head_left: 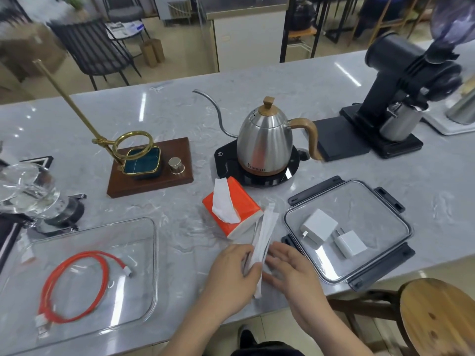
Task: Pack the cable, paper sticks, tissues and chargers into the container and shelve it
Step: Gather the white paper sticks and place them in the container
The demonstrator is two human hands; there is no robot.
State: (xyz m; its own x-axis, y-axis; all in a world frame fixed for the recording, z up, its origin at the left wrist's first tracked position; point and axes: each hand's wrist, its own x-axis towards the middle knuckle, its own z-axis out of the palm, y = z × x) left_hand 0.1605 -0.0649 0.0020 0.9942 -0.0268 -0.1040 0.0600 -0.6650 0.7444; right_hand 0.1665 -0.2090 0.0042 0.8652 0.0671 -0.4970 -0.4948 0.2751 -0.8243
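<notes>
White paper sticks (262, 242), a loose bundle in thin wrappers, sit between the two hands near the front edge of the worktop (257, 83), their far ends lying against the orange tissues (231, 206); the left hand (231, 276) has its grip closed round the lower part of the bundle, while the right hand (290, 268) rests open and flat beside it, holding nothing; the sticks look light, thin and apt to fan apart or slip out singly, so the better hold is likely round the middle of the bundle with the free hand squaring the ends. Left of them the clear container (151, 253) stands on the worktop with the red cable (77, 286) coiled inside it; that part looks done. The tissue pack is soft and will crush if squeezed, so its sides are the place to take it, not the loose sheet on top. Two white chargers (331, 232), small, hard and smooth, lie on the upturned lid (375, 201) to the right, touching or nearly so; each should pinch easily by its flat faces. A steel kettle (264, 140) stands behind, well clear.
</notes>
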